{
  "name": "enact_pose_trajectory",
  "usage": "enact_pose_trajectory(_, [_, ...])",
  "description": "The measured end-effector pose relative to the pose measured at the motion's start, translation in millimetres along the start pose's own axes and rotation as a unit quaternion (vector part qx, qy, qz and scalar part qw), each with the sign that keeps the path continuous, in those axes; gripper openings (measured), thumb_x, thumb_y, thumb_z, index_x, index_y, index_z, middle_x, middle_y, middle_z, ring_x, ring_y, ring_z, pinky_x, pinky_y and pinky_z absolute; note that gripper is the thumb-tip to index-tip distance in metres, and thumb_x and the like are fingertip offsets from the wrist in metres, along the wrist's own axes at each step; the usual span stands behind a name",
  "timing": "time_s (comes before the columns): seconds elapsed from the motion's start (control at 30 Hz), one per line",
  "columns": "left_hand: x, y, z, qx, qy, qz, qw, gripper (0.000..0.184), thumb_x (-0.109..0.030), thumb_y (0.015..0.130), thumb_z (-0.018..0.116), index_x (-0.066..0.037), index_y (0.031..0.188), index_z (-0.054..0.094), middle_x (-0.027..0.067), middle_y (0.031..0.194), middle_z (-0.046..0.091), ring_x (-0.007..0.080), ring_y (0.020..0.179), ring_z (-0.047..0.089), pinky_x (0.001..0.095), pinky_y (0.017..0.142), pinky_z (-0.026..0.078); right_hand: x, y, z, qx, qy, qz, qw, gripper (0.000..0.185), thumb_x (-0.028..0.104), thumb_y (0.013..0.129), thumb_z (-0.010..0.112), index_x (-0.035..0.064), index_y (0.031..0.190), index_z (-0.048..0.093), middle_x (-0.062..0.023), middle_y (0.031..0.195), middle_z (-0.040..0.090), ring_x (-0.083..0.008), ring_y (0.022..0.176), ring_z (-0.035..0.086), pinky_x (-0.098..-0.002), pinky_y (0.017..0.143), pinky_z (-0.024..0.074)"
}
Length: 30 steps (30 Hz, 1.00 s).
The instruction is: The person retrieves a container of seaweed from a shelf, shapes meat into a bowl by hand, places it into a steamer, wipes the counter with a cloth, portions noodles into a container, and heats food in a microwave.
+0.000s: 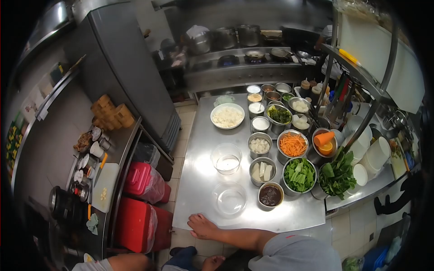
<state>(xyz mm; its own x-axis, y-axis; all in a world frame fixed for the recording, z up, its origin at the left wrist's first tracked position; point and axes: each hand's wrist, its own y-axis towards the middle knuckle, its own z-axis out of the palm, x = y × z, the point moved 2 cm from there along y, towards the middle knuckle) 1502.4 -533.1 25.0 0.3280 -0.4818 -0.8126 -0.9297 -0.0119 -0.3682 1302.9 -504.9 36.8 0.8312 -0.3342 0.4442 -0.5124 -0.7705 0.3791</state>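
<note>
My right hand [199, 226] rests on the near left corner of the steel table [199, 180], fingers a little apart and nothing seen in them. My left hand [212, 263] is low at the bottom edge, its fingers curled and partly cut off; I see nothing in it. Closest to my right hand is a clear round container [229, 199]. Behind it stands a taller clear container [226, 159]. A white bowl of rice [227, 116] sits further back. On the right are steel pots of brown sauce [271, 195], white sticks [262, 172], chopped greens [299, 175] and shredded carrot [293, 144].
Leafy greens [337, 175] and stacked white tubs [375, 151] stand at the right. On the left counter lie a cutting board [106, 187] and a knife [100, 168], above red bins [133, 226]. A stove [244, 67] with pots is behind, with a blurred person [169, 56] nearby.
</note>
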Motion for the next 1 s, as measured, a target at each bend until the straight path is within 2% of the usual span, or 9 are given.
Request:
enact_pose_trajectory(0.17, [34,-3,9,-0.072,-0.118,-0.017,0.990,0.010,-0.009,0.091,0.059,-0.004,0.090,0.067,0.0017,0.072,0.063,0.0114,0.066,0.058,0.0249,0.061,0.046,-1,2,-1,0.042,0.008,0.013,0.999,0.033,0.026,0.079,0.066,0.0032,0.101,0.056,-0.0131,0.108,0.051,-0.0274,0.110,0.047,-0.0388,0.097,0.0346])
enact_pose_trajectory(0.27, [38,-11,11,-0.118,-0.086,-0.013,0.989,0.008,-0.007,0.090,0.059,-0.003,0.090,0.066,0.0025,0.071,0.063,0.0112,0.064,0.057,0.0254,0.060,0.046,0,2,-5,0.016,0.019,0.009,1.000,0.034,0.026,0.079,0.066,0.0031,0.101,0.057,-0.0133,0.109,0.051,-0.0277,0.111,0.047,-0.0391,0.097,0.0346])
enact_pose_trajectory(0.33, [39,-13,12,-0.161,0.020,0.006,0.987,0.012,-0.013,0.089,0.062,-0.003,0.086,0.067,0.0033,0.069,0.062,0.0115,0.063,0.057,0.0267,0.058,0.045,0,3,-5,0.001,0.019,-0.003,1.000,0.032,0.026,0.078,0.066,0.0031,0.099,0.058,-0.0134,0.105,0.051,-0.0280,0.110,0.048,-0.0393,0.095,0.0356])
enact_pose_trajectory(0.43, [185,18,44,-0.056,-0.101,-0.074,0.991,0.017,-0.012,0.089,0.062,-0.003,0.100,0.070,0.0064,0.091,0.071,0.0117,0.080,0.065,0.0257,0.075,0.050,0,3,-4,-0.012,0.019,-0.010,1.000,0.030,0.026,0.078,0.067,0.0030,0.096,0.058,-0.0135,0.102,0.052,-0.0283,0.108,0.048,-0.0391,0.094,0.0365])
enact_pose_trajectory(0.47, [194,19,47,-0.059,-0.101,-0.074,0.990,0.017,-0.012,0.089,0.062,-0.003,0.100,0.070,0.0064,0.091,0.071,0.0117,0.080,0.065,0.0257,0.075,0.050,-1,3,-4,-0.011,0.017,-0.007,1.000,0.030,0.026,0.078,0.067,0.0028,0.096,0.059,-0.0134,0.102,0.052,-0.0282,0.108,0.048,-0.0388,0.094,0.0363])
enact_pose_trajectory(0.57, [195,17,53,-0.007,-0.092,-0.011,0.996,0.018,-0.015,0.088,0.061,-0.004,0.100,0.069,0.0080,0.089,0.070,0.0150,0.079,0.065,0.0262,0.073,0.051,-1,2,-6,0.034,0.033,0.015,0.999,0.032,0.024,0.080,0.066,0.0028,0.102,0.057,-0.0140,0.110,0.052,-0.0280,0.113,0.046,-0.0391,0.098,0.0345])
enact_pose_trajectory(0.83, [187,10,54,0.012,-0.002,-0.060,0.998,0.033,-0.015,0.086,0.062,-0.014,0.119,0.057,0.0106,0.097,0.069,0.0205,0.088,0.065,0.0325,0.075,0.051,-6,1,-7,-0.008,0.068,0.001,0.998,0.031,0.024,0.079,0.067,0.0030,0.100,0.058,-0.0140,0.107,0.051,-0.0283,0.111,0.047,-0.0390,0.096,0.0359])
enact_pose_trajectory(0.93, [185,30,38,0.003,0.071,-0.060,0.996,0.042,-0.016,0.085,0.062,-0.017,0.126,0.053,0.0116,0.100,0.068,0.0225,0.091,0.064,0.0348,0.076,0.051,-8,2,-3,0.008,0.068,0.008,0.998,0.032,0.022,0.078,0.068,0.0027,0.101,0.058,-0.0143,0.109,0.051,-0.0286,0.112,0.046,-0.0394,0.097,0.0357])
enact_pose_trajectory(1.0, [179,79,7,-0.034,0.170,-0.014,0.985,0.048,-0.016,0.085,0.063,-0.020,0.130,0.050,0.0122,0.102,0.068,0.0239,0.093,0.064,0.0364,0.076,0.051,-8,-1,-1,0.013,0.066,0.009,0.998,0.032,0.022,0.078,0.068,0.0025,0.101,0.058,-0.0144,0.109,0.051,-0.0288,0.112,0.046,-0.0394,0.097,0.0358])
